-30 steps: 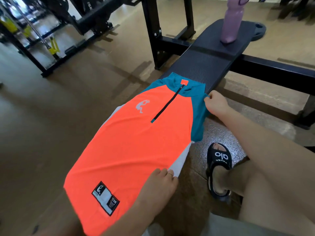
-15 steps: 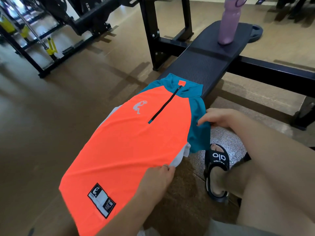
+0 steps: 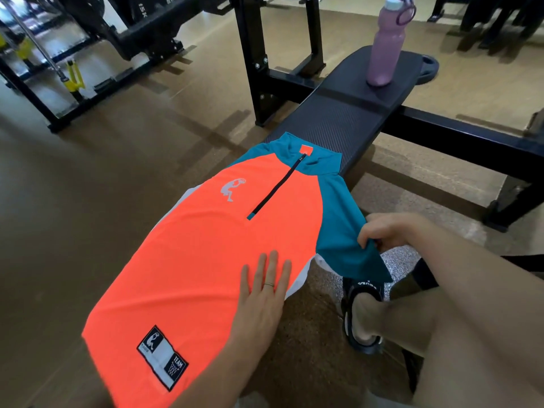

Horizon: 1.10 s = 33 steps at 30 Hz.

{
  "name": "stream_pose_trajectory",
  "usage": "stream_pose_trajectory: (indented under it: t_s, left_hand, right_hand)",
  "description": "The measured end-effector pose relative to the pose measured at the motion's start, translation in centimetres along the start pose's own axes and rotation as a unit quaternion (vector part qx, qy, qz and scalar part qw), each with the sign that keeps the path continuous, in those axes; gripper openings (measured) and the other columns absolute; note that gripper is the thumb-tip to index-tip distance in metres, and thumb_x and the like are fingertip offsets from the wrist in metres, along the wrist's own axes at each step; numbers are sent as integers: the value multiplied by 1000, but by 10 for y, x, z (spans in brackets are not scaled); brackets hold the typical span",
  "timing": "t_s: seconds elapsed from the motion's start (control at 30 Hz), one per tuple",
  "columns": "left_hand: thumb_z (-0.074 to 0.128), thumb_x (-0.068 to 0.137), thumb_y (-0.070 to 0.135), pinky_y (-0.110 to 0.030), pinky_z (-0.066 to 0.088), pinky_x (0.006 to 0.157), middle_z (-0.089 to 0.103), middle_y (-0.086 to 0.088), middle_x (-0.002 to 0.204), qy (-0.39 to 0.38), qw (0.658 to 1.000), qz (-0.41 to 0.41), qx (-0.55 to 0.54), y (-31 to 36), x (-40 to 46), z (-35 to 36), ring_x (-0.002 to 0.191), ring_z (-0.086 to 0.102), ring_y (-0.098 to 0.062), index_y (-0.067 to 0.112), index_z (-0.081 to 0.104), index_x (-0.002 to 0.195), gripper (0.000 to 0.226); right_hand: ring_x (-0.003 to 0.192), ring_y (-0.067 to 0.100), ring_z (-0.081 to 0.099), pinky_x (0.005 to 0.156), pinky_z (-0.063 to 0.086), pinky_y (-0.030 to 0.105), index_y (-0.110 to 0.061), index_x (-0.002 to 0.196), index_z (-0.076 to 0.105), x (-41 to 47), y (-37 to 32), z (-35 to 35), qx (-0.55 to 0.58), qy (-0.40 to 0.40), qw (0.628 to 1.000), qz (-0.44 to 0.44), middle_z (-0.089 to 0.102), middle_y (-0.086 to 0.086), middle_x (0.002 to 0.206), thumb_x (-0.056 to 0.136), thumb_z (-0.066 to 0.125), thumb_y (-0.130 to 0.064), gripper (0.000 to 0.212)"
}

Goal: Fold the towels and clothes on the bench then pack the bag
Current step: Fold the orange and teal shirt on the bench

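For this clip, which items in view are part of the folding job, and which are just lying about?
In the job:
orange and teal shirt, flat on the bench
left hand, pressing the shirt
right hand, gripping the teal sleeve

Lying about:
pink water bottle, upright on the bench
weight plate
sandal

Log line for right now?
step: sleeve fold | left hand: flat on orange-and-teal zip shirt | right hand: pinching teal sleeve | black padded bench
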State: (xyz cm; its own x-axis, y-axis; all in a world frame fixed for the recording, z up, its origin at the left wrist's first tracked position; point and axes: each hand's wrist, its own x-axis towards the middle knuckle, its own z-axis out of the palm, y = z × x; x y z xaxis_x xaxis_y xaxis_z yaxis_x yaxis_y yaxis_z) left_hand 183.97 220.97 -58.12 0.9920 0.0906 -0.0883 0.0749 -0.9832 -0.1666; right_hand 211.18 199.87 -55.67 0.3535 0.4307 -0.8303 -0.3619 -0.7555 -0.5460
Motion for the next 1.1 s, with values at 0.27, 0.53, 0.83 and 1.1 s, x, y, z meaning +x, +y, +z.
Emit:
stream_pose_trajectory:
  t_s: [0.27,0.53,0.83,1.1]
  left_hand:
    - [81,73,31,-65,20,117,3,-13,169,-56,996,16,-64,-1,-7,-17,155,13,-36,29,0,161,120]
    - [77,76,58,-33,44,98,43,6,128,-32,897,-4,-441,39,50,-111,119,45,-13,21,40,132,76]
    - [79,77,28,-36,40,76,49,-5,110,-24,820,-181,-543,59,86,-117,102,52,-27,15,37,108,54]
    - [38,94,16,-36,57,56,61,-12,76,-100,781,-169,-593,7,95,-125,58,66,-24,13,48,90,12]
  right_hand:
    - [57,14,44,51,39,25,-9,84,45,-22,-4,14,26,-17,1000,-3,45,10,79,82,50,14,23]
    - [53,15,40,53,38,26,-10,93,52,-53,-55,42,31,-43,991,-122,46,10,70,84,53,-1,13]
    - [48,11,34,45,40,22,-16,79,46,-44,-83,64,178,-28,972,-149,36,5,63,93,53,-5,20]
    - [42,9,42,58,58,28,-7,102,56,-39,-99,66,246,34,953,-175,52,8,66,95,54,-5,8]
